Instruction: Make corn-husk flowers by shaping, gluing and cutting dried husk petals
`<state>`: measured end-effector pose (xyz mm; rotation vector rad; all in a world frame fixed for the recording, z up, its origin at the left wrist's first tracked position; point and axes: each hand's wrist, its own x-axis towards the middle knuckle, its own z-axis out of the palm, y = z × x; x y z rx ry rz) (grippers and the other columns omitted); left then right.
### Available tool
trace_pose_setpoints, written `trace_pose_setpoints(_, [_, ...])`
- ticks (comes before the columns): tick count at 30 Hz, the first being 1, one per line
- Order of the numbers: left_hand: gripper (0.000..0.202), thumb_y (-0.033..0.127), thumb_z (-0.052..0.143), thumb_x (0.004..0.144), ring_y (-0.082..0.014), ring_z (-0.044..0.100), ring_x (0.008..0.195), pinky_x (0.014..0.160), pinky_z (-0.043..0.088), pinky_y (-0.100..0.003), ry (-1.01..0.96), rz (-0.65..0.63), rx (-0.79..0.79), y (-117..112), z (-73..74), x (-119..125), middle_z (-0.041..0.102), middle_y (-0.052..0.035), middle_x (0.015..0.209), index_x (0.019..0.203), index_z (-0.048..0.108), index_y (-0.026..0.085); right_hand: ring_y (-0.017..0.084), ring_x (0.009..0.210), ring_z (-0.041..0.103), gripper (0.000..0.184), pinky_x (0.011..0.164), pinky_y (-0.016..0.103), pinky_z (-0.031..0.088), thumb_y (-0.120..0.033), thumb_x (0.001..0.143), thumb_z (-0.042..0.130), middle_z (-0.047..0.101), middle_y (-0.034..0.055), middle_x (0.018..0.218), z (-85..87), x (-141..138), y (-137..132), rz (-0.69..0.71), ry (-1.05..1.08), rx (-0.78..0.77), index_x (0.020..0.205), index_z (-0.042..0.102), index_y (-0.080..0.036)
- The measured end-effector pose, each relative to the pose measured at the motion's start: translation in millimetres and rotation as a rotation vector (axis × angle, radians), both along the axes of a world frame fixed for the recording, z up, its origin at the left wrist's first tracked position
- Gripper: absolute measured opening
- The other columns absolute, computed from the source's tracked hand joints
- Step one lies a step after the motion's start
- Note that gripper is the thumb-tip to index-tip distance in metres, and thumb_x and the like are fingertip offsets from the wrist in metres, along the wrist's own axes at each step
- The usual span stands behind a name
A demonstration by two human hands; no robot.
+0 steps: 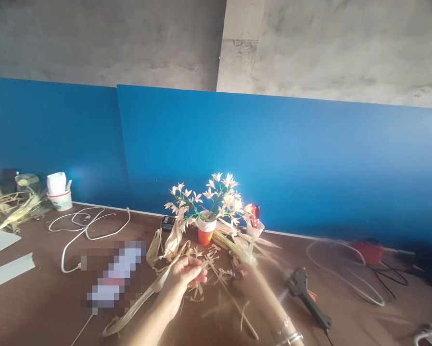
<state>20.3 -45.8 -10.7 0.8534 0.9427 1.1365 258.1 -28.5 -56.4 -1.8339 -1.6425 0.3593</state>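
My left hand (187, 275) is closed in a pinch above the table, with a small pale piece of corn husk (204, 264) at its fingertips. My right hand (244, 273) reaches forward beside a bundle of pale husk strips (234, 247); its fingers are blurred and partly hidden, so its hold is unclear. Cut husk scraps (213, 257) lie between and beyond both hands. Behind them, husk flowers on green stems (223, 192) stand in a stack of paper cups, the outer one orange (205, 235). Long dried husks (151, 290) lie beside my left forearm.
A black glue gun (306, 293) lies right of my right forearm. A blurred phone-like object (117, 276) and a white cable (66, 250) are on the left. A white cup holding something red (255, 228) stands near the blue partition (273, 158). More husks (14, 211) lie far left.
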Motion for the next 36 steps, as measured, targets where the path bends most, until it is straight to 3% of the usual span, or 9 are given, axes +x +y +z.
trace_pose_setpoints(3, [0.027, 0.033, 0.083, 0.065, -0.0175, 0.071, 0.07, 0.063, 0.045, -0.024, 0.013, -0.024, -0.026, -1.3, 1.2, -0.5, 0.077, -0.0063, 0.076, 0.081, 0.069, 0.016, 0.019, 0.06, 0.062, 0.033, 0.055, 0.028, 0.043, -0.01, 0.068, 0.056, 0.067, 0.0027, 0.068, 25.2, -19.5, -11.3, -0.007, -0.05, -0.055, 0.095, 0.072, -0.022])
trace_pose_setpoints(6, [0.025, 0.031, 0.083, 0.065, -0.0172, 0.07, 0.069, 0.062, 0.045, -0.024, 0.021, -0.061, -0.031, -1.6, 0.8, 0.0, 0.077, -0.0068, 0.076, 0.081, 0.072, 0.015, 0.019, 0.077, 0.065, 0.045, 0.072, 0.03, 0.05, -0.013, 0.077, 0.057, 0.07, 0.0045, 0.091, 50.7, -46.4, -24.9, 0.316, 0.123, 0.109, 0.119, 0.065, -0.024])
trace_pose_setpoints(10, [0.025, 0.032, 0.083, 0.065, -0.0182, 0.069, 0.067, 0.058, 0.044, -0.024, 0.031, -0.131, -0.006, -2.1, -1.1, 2.1, 0.076, -0.0069, 0.073, 0.081, 0.074, 0.015, 0.019, 0.083, 0.063, 0.02, 0.074, 0.029, 0.049, -0.018, 0.088, 0.053, 0.067, 0.0054, 0.088, 60.5, -66.8, -34.6, 0.492, 0.142, 0.173, 0.089, 0.072, -0.021])
trace_pose_setpoints(14, [0.025, 0.035, 0.081, 0.067, -0.0208, 0.068, 0.068, 0.055, 0.044, -0.025, 0.142, -0.133, 0.069, -5.0, 1.5, 5.5, 0.075, -0.0059, 0.073, 0.084, 0.075, 0.018, 0.016, 0.073, 0.061, 0.02, 0.067, 0.026, 0.046, -0.017, 0.091, 0.049, 0.063, 0.0038, 0.08, 54.2, -66.9, -33.8, 0.429, 0.15, 0.173, 0.079, 0.065, -0.018])
trace_pose_setpoints(19, [0.01, 0.033, 0.075, 0.074, -0.0185, 0.059, 0.055, 0.054, 0.041, -0.026, 0.45, -0.063, 0.324, -9.2, 5.4, 6.5, 0.071, -0.0029, 0.067, 0.075, 0.077, 0.023, 0.016, 0.071, 0.061, 0.02, 0.067, 0.025, 0.045, -0.021, 0.094, 0.047, 0.066, 0.0027, 0.08, 54.7, -61.5, -31.3, 0.404, 0.145, 0.119, 0.085, 0.064, -0.019])
trace_pose_setpoints(23, [0.01, 0.032, 0.076, 0.073, -0.0188, 0.056, 0.057, 0.059, 0.041, -0.026, 0.492, 0.123, 0.414, -4.1, -2.0, 2.7, 0.066, -0.0017, 0.062, 0.067, 0.073, 0.023, 0.022, 0.085, 0.064, 0.017, 0.072, 0.029, 0.047, -0.019, 0.087, 0.051, 0.068, 0.0081, 0.092, 55.0, -55.8, -31.0, 0.199, -0.173, -0.008, 0.085, 0.068, -0.019])
trace_pose_setpoints(27, [0.017, 0.035, 0.079, 0.069, -0.0209, 0.058, 0.066, 0.062, 0.042, -0.026, 0.518, 0.247, 0.392, 2.9, -5.4, -0.6, 0.067, -0.0027, 0.066, 0.064, 0.07, 0.022, 0.031, 0.105, 0.061, 0.014, 0.083, 0.035, 0.048, -0.013, 0.074, 0.06, 0.066, 0.0177, 0.111, 50.5, -56.2, -33.3, 0.131, -0.472, -0.196, 0.075, 0.074, -0.016])
trace_pose_setpoints(30, [0.022, 0.041, 0.08, 0.068, -0.0214, 0.059, 0.067, 0.062, 0.042, -0.027, 0.43, 0.272, 0.33, 3.4, -1.3, -1.4, 0.068, -0.0035, 0.067, 0.066, 0.07, 0.021, 0.034, 0.109, 0.059, 0.02, 0.09, 0.038, 0.047, -0.008, 0.07, 0.06, 0.067, 0.0202, 0.114, 49.9, -60.3, -34.8, 0.125, -0.507, -0.16, 0.082, 0.076, -0.013])
trace_pose_setpoints(36, [0.026, 0.044, 0.082, 0.063, -0.0241, 0.063, 0.08, 0.071, 0.046, -0.029, 0.302, 0.32, 0.265, 0.7, 4.2, 0.3, 0.071, -0.0061, 0.081, 0.069, 0.074, 0.02, 0.025, 0.081, 0.064, 0.014, 0.069, 0.031, 0.045, -0.013, 0.077, 0.055, 0.069, 0.0126, 0.085, 52.7, -61.4, -33.0, 0.034, -0.35, -0.15, 0.079, 0.067, -0.017])
